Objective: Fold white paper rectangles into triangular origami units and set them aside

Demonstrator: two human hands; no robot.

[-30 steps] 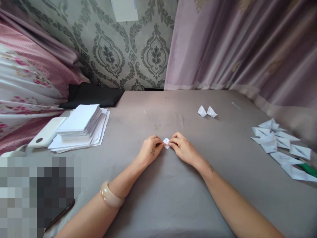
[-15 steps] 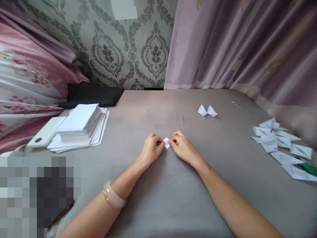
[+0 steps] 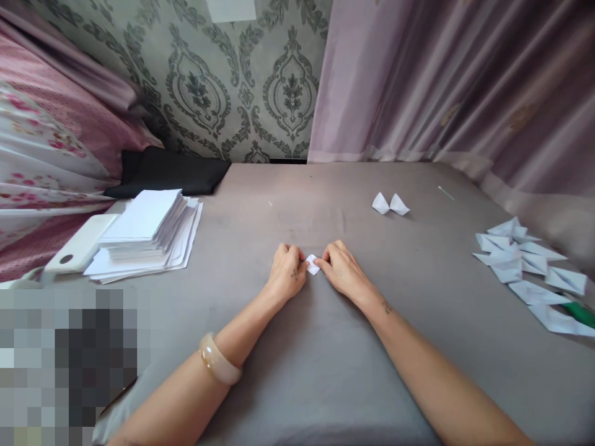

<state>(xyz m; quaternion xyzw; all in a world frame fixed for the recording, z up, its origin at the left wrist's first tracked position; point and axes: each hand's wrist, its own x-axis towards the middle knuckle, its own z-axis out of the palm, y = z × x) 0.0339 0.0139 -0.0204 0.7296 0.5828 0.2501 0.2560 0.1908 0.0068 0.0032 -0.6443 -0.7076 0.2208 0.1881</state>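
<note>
Small folded white paper piece (image 3: 312,264): creased, pointed, lying on the grey cloth surface (image 3: 302,371). Left hand (image 3: 288,272) pinches its left edge; right hand (image 3: 341,271) pinches its right. Left of the piece: fanned stack of flat white sheets (image 3: 146,232). Right of it: a scatter of folded paper triangles (image 3: 525,263).

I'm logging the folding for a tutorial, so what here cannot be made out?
Head view only:
- Small folded paper: mostly covered by the left hand and right hand; its fold shape is too small to tell.
- Lower left corner: pixelated, unreadable.
- Green object: cut off by the right edge, under the folded pieces.
</note>
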